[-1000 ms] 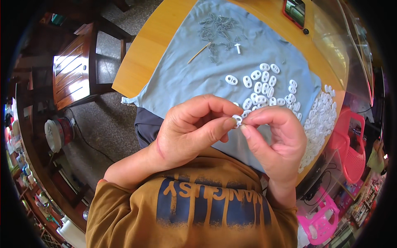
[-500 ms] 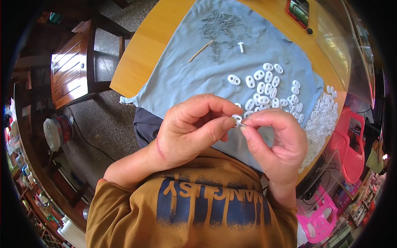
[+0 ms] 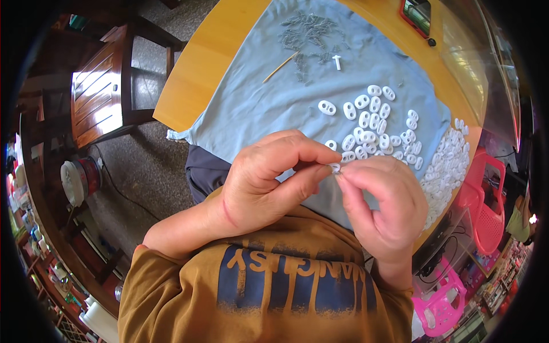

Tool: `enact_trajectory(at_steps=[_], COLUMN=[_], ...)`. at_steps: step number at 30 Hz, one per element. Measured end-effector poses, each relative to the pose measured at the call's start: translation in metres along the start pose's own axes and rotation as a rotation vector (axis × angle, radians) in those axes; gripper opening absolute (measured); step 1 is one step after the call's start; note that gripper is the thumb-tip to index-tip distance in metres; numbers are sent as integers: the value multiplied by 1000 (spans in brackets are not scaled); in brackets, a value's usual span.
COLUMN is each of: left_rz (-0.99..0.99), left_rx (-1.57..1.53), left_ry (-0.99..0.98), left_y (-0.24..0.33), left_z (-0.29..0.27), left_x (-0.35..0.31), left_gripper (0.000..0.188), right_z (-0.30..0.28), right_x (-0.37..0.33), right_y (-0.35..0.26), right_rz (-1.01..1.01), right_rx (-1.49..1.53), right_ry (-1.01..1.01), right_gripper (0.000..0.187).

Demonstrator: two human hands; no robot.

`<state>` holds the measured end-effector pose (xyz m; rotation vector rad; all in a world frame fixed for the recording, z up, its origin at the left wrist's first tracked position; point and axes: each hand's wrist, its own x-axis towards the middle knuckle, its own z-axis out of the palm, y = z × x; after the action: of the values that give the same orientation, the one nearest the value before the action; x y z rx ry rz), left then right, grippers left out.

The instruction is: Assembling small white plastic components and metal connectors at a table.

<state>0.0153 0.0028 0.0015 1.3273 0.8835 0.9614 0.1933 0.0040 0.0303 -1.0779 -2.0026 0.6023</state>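
My left hand (image 3: 280, 171) pinches a small white two-holed plastic piece (image 3: 335, 168) between thumb and forefinger. My right hand (image 3: 383, 197) meets it from the other side, its thumb and forefinger closed on a tiny metal spring (image 3: 341, 172) at the piece's edge; most of the spring is hidden by fingertips. Just beyond my hands, several loose white two-holed pieces (image 3: 364, 119) lie scattered on a light blue cloth (image 3: 257, 108). A tangled heap of small metal springs (image 3: 309, 31) sits at the cloth's far end.
A thin wooden stick (image 3: 280, 67) and a white T-shaped piece (image 3: 337, 62) rest near the springs. At the right edge of the wooden table (image 3: 191, 74) is a big pile of white pieces (image 3: 446, 163). A red-framed phone (image 3: 416, 16) lies far right. Pink plastic stools (image 3: 440, 297) stand below.
Both hands have shifted slightly right with the plastic piece. The right fingers have closed in on it, so less of the spring shows. The view has shifted a little.
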Motion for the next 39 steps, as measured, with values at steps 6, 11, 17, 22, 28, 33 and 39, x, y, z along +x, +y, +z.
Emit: enact_trajectory(at_steps=[6, 11, 17, 22, 28, 33, 39], left_rz=[-46, -188, -279, -309, -280, -260, -274], left_rx=[-80, -293, -469, -492, -412, -421, -309], left_ry=[-14, 15, 64, 70, 54, 66, 33], left_y=[4, 2, 0, 0, -2, -8, -3], left_z=[1, 6, 7, 5, 6, 7, 5], left_x=[-1, -5, -6, -6, -8, -10, -9], left_gripper=[16, 16, 17, 16, 15, 15, 16], right_z=[-1, -1, -1, -4, 0, 3, 1], right_x=[-3, -3, -5, -3, -4, -3, -1], right_y=[-1, 0, -4, -6, -1, 1, 3], right_rz=[89, 158, 239, 304, 301, 261, 279], right_rx=[119, 148, 152, 120, 138, 89, 115], right_ry=[9, 27, 16, -40, -120, -131, -170], right_gripper=[25, 24, 25, 24, 18, 14, 11])
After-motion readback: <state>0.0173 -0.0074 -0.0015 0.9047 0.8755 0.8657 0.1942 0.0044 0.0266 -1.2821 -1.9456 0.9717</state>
